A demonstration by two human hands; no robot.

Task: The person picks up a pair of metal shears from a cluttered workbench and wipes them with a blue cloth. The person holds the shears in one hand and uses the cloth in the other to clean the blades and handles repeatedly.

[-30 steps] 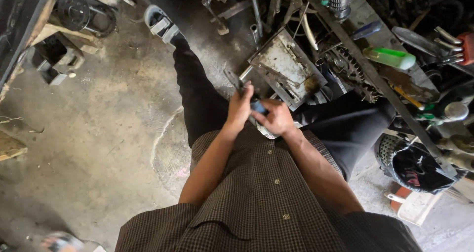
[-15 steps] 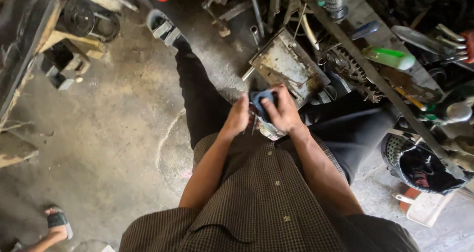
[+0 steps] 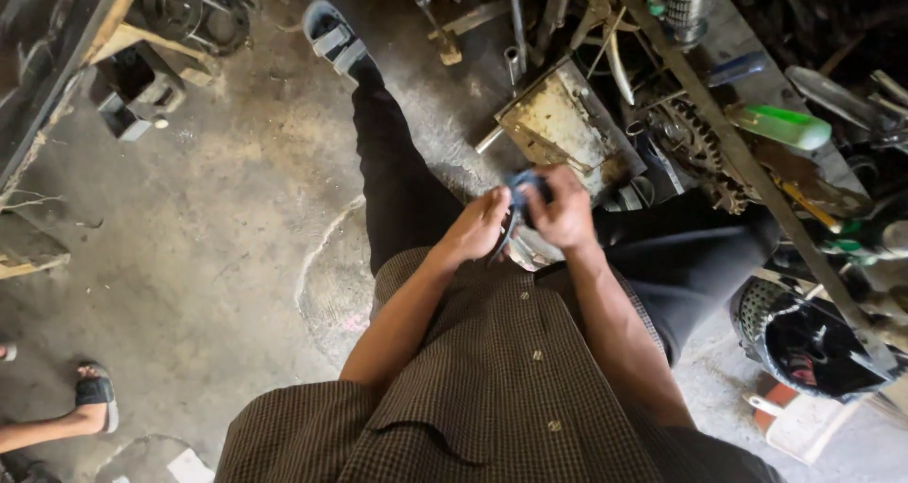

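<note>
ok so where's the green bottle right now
In the head view the green bottle lies on its side at the upper right, among the metal clutter, just right of the toothed gear and well beyond the person's right hand.

Daylight, fairly bright, uneven. Brightest on the concrete floor [image 3: 218, 256] at centre and lower right; the pale patch near the bucket [image 3: 799, 426] is close to washed out. Upper right scrap pile [image 3: 757, 86] sits in deep shadow, detail lost in the blacks. Glare on the green bottle [image 3: 780, 126] and the metal plate [image 3: 558, 123]. Soft shadow falls left of the leg [image 3: 397, 180]. Hands are slightly soft: left hand [image 3: 478, 228], right hand [image 3: 566, 210], and the dark part [image 3: 520, 185] between them lacks edge detail. Shirt [image 3: 492, 388] weave is sharp. Wide-angle bend shows at the frame edges; corners stretch.
</note>
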